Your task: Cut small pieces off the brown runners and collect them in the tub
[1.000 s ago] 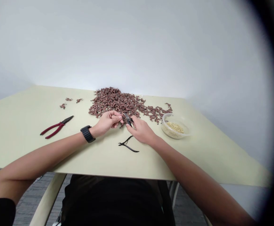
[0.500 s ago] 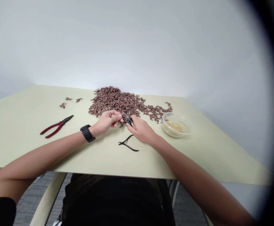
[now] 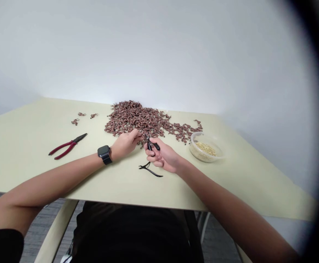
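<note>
My left hand [image 3: 126,143], with a dark watch [image 3: 104,153] on its wrist, is pinched closed in front of a heap of small brown pieces [image 3: 132,117]. Whatever sits between its fingertips is too small to make out. Small black-handled pliers [image 3: 149,144] are gripped in my right hand [image 3: 164,156], which is turned partly palm up. Their jaws point at the left fingertips and come close to them. Below the right hand lies a pair of black nippers [image 3: 150,170], partly hidden by that hand.
Red-handled pliers [image 3: 67,146] lie on the pale table [image 3: 99,190] at the left. Behind them are a few loose brown pieces [image 3: 75,121]. A clear plastic tub [image 3: 203,157] of small yellowish bits [image 3: 206,148] stands at the right. A wall [image 3: 159,54] closes off the back.
My right hand has rolled over, so its curled fingers and the pliers' handles now show. My left wrist has turned, bringing the watch face into view.
</note>
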{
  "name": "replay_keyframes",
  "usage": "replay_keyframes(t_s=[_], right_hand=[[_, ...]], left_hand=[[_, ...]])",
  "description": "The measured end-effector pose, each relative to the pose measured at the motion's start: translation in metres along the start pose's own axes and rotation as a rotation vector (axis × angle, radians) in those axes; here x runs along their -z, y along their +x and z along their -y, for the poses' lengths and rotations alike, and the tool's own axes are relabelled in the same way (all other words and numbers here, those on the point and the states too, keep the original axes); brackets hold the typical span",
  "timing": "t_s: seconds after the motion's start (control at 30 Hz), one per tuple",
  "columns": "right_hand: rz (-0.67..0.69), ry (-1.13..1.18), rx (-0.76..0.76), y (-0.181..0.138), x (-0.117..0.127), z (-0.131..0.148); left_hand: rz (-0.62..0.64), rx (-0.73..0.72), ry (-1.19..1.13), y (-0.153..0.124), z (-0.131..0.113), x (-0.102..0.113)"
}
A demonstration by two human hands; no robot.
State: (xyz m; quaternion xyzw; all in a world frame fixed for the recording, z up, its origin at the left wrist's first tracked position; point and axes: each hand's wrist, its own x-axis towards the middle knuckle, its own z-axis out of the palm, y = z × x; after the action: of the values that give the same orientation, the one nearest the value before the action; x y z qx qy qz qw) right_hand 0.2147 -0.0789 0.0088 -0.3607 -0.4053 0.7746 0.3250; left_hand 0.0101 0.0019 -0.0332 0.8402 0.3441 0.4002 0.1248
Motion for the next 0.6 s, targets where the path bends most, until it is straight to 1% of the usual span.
replay_keyframes(t_s=[0.07, 0.1, 0.13, 0.17, 0.2, 0.3, 0.33, 0.37, 0.4, 0.47, 0.6], right_hand=[[0.083, 0.053, -0.049, -0.003, 0.003, 0.006], [0.085, 0.035, -0.050, -0.004, 0.004, 0.008], [0.052, -0.011, -0.031, -0.004, 0.005, 0.007], [-0.019, -0.092, 0.012, -0.003, 0.005, 0.006], [-0.117, -0.211, 0.081, -0.001, 0.005, 0.004], [-0.456, -0.729, 0.373, 0.002, 0.009, -0.004], [-0.528, -0.906, 0.446, 0.003, 0.012, -0.006], [-0.571, -1.059, 0.490, 0.003, 0.015, -0.007], [-0.589, -1.182, 0.510, 0.002, 0.018, -0.007], [-0.581, -1.348, 0.515, 0.001, 0.025, -0.007], [-0.547, -1.496, 0.540, -0.001, 0.032, -0.004]], left_hand=[[0.027, -0.067, 0.074, 0.002, 0.004, 0.004], [0.028, -0.063, 0.053, 0.004, 0.004, 0.006], [0.023, -0.033, -0.003, 0.005, 0.001, 0.007], [0.022, 0.018, -0.094, 0.006, -0.002, 0.008], [0.032, 0.082, -0.213, 0.007, -0.007, 0.009], [0.119, 0.284, -0.596, 0.010, -0.021, 0.010], [0.142, 0.327, -0.690, 0.011, -0.024, 0.011], [0.160, 0.359, -0.762, 0.011, -0.027, 0.011], [0.170, 0.378, -0.811, 0.012, -0.028, 0.012], [0.178, 0.401, -0.859, 0.012, -0.029, 0.013], [0.172, 0.417, -0.865, 0.013, -0.030, 0.015]])
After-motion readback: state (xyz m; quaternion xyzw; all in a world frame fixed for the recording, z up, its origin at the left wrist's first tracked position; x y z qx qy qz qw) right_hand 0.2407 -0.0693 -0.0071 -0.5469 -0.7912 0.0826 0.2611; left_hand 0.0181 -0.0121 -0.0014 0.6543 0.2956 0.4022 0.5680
